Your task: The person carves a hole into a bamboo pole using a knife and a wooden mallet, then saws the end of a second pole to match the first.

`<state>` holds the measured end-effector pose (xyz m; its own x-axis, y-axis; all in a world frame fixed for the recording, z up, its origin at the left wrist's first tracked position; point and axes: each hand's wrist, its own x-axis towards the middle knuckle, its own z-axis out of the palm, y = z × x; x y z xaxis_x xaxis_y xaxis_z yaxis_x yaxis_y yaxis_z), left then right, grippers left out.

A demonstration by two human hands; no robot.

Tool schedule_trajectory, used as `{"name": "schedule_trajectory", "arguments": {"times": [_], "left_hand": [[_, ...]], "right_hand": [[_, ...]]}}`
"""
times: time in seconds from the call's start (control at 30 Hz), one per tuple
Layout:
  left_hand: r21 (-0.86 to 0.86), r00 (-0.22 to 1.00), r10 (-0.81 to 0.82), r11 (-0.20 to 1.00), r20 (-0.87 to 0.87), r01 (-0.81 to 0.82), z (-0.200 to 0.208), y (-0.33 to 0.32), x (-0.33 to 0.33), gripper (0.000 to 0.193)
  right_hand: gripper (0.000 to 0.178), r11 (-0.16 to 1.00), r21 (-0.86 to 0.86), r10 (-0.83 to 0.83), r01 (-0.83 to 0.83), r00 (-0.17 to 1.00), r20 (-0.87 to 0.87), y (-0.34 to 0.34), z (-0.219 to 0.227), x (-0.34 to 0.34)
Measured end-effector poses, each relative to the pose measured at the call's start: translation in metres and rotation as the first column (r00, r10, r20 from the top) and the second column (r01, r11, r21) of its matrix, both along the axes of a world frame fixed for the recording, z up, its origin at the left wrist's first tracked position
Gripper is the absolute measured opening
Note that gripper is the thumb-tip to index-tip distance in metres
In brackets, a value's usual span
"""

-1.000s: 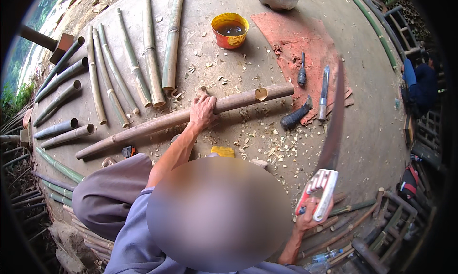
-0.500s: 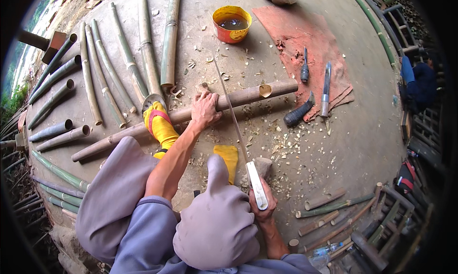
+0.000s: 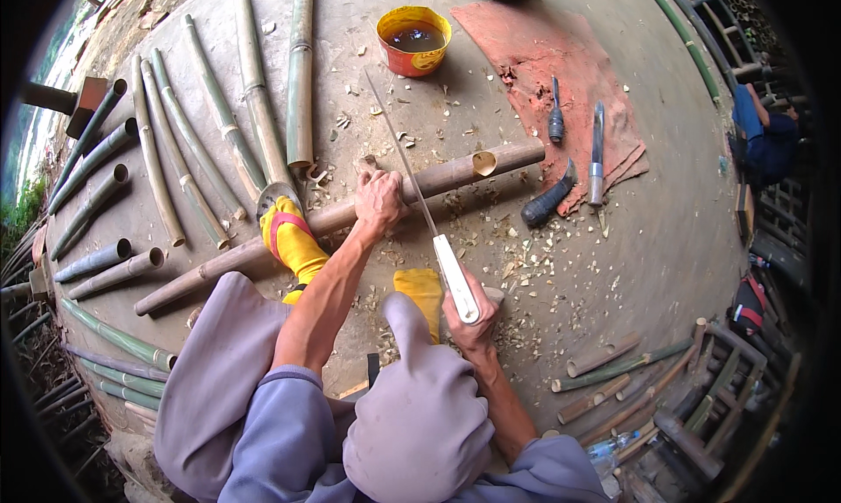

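A long brown bamboo pole [image 3: 447, 173] lies slantwise across the floor, with an oval opening cut in its upper side near the right end. My left hand [image 3: 379, 203] is closed over the pole, pressing it down. Just right of those fingers, the thin blade of a handsaw [image 3: 457, 280] crosses the pole. My right hand [image 3: 473, 315] is wrapped round the saw's white handle. Farther left, my foot in a yellow sock [image 3: 298, 245] and a red-strapped sandal bears on the pole. Whether the blade has cut into the bamboo cannot be made out.
A red and yellow tub [image 3: 414, 63] of dark liquid stands beyond the saw tip. On a worn red cloth [image 3: 526, 48] lie a chisel [image 3: 597, 153], a dark-handled pointed tool [image 3: 555, 118] and a curved knife [image 3: 550, 201]. Bamboo lengths [image 3: 223, 122] fan out left; cut pieces [image 3: 604, 354] lie right, among shavings.
My right hand has pushed the saw forward, away from me, so its handle is nearer the pole. My left hand keeps its hold. The whole view has shifted slightly.
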<state>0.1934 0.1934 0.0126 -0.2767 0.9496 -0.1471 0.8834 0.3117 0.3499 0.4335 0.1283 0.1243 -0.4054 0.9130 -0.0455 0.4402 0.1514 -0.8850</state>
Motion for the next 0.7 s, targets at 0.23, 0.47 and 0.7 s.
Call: {"name": "schedule_trajectory", "arguments": {"times": [0.23,0.47,0.7], "left_hand": [[-0.056,1.0,0.013,0.998,-0.01,-0.013,0.006,-0.006,-0.007,0.033],[0.065,1.0,0.016,0.998,-0.021,-0.015,-0.007,-0.016,0.013,0.031],[-0.01,1.0,0.019,1.0,0.002,-0.019,-0.001,-0.025,0.009,0.037]], "right_hand": [[0.042,0.994,0.096,0.04,-0.05,0.993,0.11,-0.077,0.049,0.097],[0.045,1.0,0.005,-0.018,0.018,1.0,0.0,-0.014,0.006,0.008],[0.043,0.999,-0.025,0.026,-0.024,0.997,0.073,-0.08,0.041,0.086]]}}
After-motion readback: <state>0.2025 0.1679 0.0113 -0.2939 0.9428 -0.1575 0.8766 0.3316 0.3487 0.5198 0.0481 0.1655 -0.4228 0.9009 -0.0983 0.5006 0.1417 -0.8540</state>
